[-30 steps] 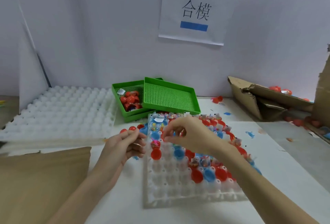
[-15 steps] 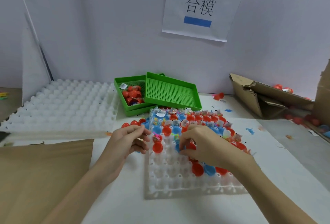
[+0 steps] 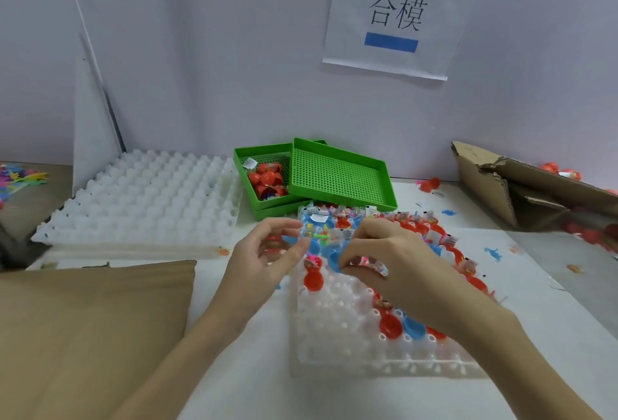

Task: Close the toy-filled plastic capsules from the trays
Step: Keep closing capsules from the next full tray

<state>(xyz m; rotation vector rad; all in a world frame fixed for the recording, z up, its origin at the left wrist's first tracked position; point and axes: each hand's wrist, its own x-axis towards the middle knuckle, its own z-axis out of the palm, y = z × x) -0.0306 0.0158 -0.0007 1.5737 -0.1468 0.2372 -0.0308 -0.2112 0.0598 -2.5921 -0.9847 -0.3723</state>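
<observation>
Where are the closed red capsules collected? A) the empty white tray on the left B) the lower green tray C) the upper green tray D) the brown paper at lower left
B: the red capsules sit piled in the lower green tray, while the upper green tray stacked askew over it shows only bare mesh.

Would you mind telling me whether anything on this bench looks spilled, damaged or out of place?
Yes. The cardboard box at the far right is torn open, with red capsules lying loose around it. Small blue toy bits lie scattered on the table right of the capsule tray. One green tray sits askew on another.
</observation>
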